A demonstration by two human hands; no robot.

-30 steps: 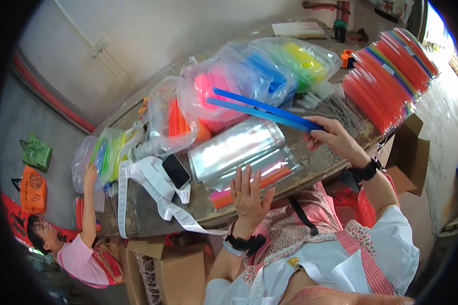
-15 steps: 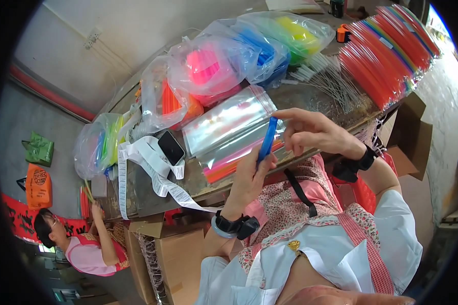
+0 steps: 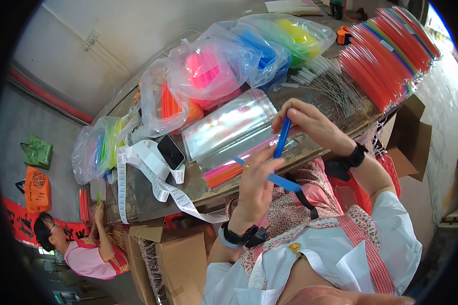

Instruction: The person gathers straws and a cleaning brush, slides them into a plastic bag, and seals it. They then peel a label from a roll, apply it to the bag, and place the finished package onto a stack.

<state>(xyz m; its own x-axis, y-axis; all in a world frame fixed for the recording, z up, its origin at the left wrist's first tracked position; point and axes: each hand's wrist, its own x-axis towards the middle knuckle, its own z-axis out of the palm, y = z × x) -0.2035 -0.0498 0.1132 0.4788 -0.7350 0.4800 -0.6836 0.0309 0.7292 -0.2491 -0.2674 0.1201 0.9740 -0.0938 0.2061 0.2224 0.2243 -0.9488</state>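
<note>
My left hand (image 3: 257, 185) is closed around blue drinking straws (image 3: 282, 141) above the table's front edge. The straws lie at different angles: one group points up toward my right hand, and a lighter blue length (image 3: 285, 182) sticks out crosswise below my fingers. My right hand (image 3: 310, 124) pinches the upper end of the upright straws between thumb and fingers. Just beyond my hands lie clear plastic sleeves (image 3: 229, 127). A flat row of pink and orange straws (image 3: 226, 173) lies beside my left hand, partly under clear film.
Bags of coloured straws (image 3: 203, 71) line the table's back. Wire cleaning brushes (image 3: 331, 84) and stacked red straw packs (image 3: 376, 66) lie at right. A phone (image 3: 171, 151) rests beside a label strip (image 3: 147, 162). Cardboard boxes (image 3: 180, 259) stand below; a co-worker (image 3: 94, 254) sits left.
My left hand has turned, and the blue bundle has spread, with a length now crosswise. My right hand has closed on the upper end. The co-worker's hands have moved slightly.
</note>
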